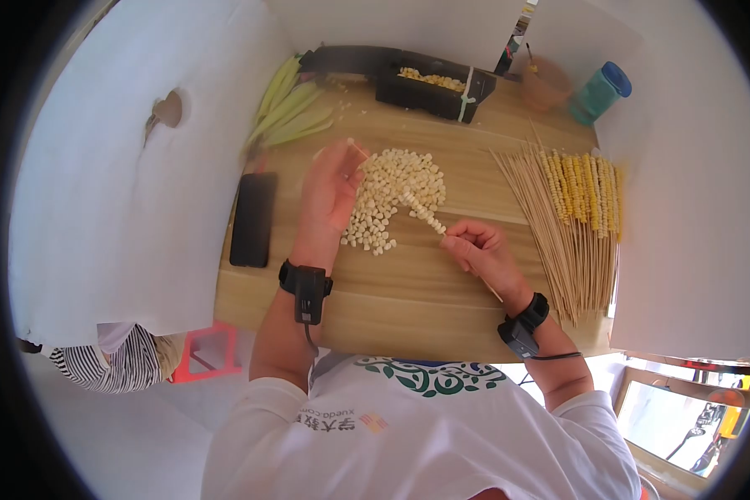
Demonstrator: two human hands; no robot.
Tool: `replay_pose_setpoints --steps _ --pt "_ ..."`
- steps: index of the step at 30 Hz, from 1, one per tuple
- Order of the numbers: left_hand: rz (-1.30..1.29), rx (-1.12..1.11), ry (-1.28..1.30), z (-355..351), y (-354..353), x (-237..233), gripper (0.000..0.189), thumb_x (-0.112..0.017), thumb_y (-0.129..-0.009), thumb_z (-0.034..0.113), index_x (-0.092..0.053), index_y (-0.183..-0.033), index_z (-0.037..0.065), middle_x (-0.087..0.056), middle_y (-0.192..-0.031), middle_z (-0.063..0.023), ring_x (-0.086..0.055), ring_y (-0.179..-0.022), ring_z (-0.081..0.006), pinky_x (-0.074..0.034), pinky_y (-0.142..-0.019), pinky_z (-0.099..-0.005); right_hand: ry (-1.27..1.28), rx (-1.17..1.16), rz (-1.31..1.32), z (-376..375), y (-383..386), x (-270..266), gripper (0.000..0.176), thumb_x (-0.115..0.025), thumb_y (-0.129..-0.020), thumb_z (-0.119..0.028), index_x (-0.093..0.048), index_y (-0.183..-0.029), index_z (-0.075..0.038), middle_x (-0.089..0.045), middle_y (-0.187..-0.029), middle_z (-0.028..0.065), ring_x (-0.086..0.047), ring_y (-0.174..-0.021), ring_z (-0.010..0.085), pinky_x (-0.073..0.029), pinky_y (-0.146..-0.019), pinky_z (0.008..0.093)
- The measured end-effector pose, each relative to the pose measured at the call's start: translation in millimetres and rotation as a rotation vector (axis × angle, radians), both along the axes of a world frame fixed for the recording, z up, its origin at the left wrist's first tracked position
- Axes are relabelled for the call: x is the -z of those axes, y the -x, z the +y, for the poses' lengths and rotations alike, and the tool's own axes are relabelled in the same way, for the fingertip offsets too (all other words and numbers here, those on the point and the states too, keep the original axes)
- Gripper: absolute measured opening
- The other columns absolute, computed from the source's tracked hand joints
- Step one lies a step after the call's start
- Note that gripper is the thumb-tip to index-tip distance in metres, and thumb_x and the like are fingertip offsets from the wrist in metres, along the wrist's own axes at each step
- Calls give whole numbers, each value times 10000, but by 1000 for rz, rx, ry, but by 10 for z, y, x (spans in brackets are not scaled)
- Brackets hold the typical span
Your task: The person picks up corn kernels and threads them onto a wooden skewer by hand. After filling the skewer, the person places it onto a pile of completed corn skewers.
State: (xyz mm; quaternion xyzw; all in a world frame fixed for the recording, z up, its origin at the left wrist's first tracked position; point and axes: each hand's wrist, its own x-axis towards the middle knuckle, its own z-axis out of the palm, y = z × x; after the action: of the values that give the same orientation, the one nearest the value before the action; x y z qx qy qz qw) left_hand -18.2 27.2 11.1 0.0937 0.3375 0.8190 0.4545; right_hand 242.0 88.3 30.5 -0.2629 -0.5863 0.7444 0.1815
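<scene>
My right hand [481, 248] pinches a thin wooden skewer [495, 291]. Pale corn kernels [425, 213] are threaded along its far part, and its tip lies over a heap of loose corn kernels [402, 171] on the wooden table. At the heap's left edge is my left hand [332, 193], palm turned inward and fingers curled together. What those fingers hold, if anything, is too small to make out. Both wrists wear black strapped devices.
Bare skewers [542, 225] and skewers of yellow corn [582, 192] lie at the right. A phone [252, 219] and green husks [287, 104] are at the left. Behind stand a black box [429, 93] of kernels, a brownish cup [545, 86] and a blue-lidded jar [600, 92]. White panels flank the table.
</scene>
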Motion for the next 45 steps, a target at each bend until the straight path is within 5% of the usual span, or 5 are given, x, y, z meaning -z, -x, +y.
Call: replay_pose_setpoints --steps 45 --pt "298 -64 14 24 23 -42 100 -618 -896 61 -652 -982 23 -687 -911 -96 -670 -831 -161 -463 -566 -217 130 18 85 78 -52 76 89 -618 -906 -115 -647 -907 -30 -548 -663 -40 -389 -500 11 -253 -421 174"
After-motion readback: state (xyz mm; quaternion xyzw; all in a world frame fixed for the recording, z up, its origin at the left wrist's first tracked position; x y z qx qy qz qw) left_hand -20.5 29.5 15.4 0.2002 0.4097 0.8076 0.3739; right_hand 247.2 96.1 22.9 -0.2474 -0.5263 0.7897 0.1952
